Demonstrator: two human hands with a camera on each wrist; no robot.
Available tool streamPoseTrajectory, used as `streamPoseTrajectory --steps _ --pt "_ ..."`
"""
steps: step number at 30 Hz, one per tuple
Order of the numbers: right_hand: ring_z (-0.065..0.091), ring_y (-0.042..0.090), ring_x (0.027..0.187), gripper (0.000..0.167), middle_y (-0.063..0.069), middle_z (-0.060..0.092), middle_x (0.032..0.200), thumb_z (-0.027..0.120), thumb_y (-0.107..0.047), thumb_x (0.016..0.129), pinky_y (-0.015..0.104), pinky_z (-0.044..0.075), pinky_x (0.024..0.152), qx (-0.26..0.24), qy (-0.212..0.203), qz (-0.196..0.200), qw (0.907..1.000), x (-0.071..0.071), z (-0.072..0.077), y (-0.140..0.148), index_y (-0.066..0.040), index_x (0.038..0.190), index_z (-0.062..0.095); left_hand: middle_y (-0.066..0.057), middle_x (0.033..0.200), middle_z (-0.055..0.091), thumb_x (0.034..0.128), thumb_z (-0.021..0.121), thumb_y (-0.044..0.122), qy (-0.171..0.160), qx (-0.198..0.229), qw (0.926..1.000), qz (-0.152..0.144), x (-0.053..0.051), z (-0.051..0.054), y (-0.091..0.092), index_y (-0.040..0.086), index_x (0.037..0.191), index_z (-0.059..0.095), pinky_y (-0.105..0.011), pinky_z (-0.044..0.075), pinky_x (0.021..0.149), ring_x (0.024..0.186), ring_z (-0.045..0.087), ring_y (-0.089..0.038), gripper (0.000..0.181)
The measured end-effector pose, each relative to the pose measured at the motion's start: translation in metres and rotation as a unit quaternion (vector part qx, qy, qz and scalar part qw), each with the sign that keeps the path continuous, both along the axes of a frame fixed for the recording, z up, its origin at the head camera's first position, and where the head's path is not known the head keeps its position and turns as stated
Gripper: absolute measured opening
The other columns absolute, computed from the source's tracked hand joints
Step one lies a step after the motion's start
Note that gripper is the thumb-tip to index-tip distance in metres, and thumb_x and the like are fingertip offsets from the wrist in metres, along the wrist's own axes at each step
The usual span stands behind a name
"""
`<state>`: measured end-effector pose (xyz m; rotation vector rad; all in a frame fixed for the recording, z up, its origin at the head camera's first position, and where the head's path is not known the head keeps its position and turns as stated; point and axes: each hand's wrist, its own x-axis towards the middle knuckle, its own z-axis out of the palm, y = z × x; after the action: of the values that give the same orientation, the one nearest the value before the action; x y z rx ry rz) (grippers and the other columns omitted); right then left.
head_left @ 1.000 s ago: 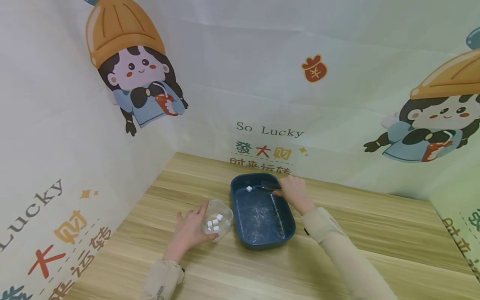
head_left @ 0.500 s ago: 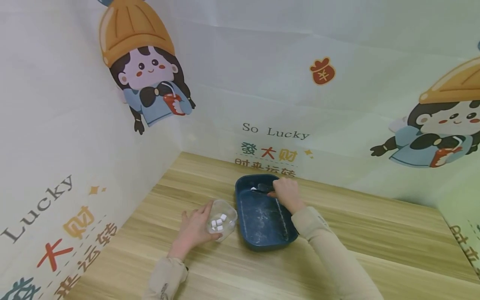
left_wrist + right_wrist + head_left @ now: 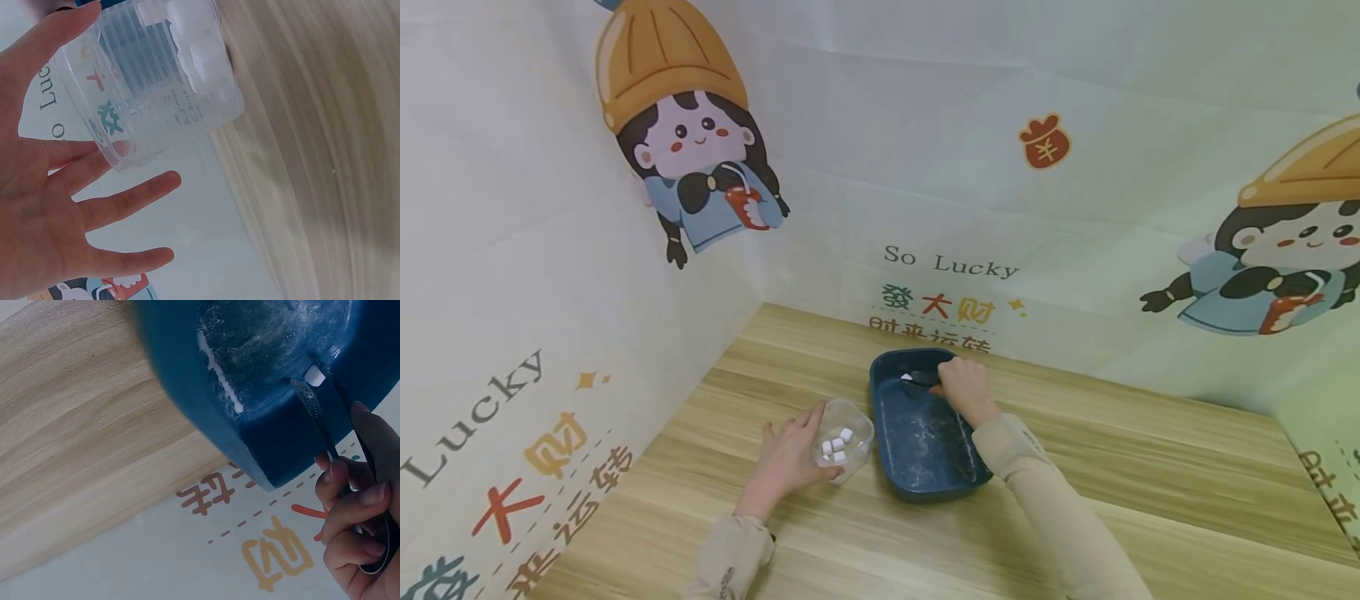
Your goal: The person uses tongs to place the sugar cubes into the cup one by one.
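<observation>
My left hand [image 3: 792, 457] grips the rim of a clear plastic container [image 3: 140, 100], thumb on one side and fingers on the other. Several white cubes [image 3: 838, 446] lie inside it. In the right wrist view my right hand [image 3: 362, 506] holds dark metal tongs [image 3: 320, 423] with a perforated tip. They reach down into a deep blue basin [image 3: 925, 442]. One white cube [image 3: 314, 375] sits between the tong tips near the basin's far end; whether both tips touch it I cannot tell.
The container stands on the wood-grain table [image 3: 880, 550], just left of the basin. Printed cloth walls [image 3: 850, 167] rise behind the table and on its left. White marks streak the basin floor.
The tongs have moved left inside the basin, from beside the lone cube to around it, and the right hand with them. The left hand stays at the container. The head view has shifted slightly.
</observation>
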<state>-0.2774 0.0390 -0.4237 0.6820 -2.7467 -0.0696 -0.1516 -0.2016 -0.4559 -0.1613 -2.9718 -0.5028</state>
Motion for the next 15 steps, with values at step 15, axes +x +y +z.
streamPoseTrajectory --steps 15 --pt "0.05 0.018 0.044 0.031 0.006 0.056 0.054 0.072 -0.031 0.071 0.031 0.04 0.038 0.012 0.001 -0.005 0.9999 0.0023 0.0021 -0.0014 -0.011 0.054 0.056 -0.014 0.131 0.048 0.0572 0.078 0.046 0.0 0.002 1.0 -0.001 0.0009 0.0006 -0.0006 0.006 0.137 0.032 -0.072 0.023 0.093 0.109 0.052 -0.04 0.101"
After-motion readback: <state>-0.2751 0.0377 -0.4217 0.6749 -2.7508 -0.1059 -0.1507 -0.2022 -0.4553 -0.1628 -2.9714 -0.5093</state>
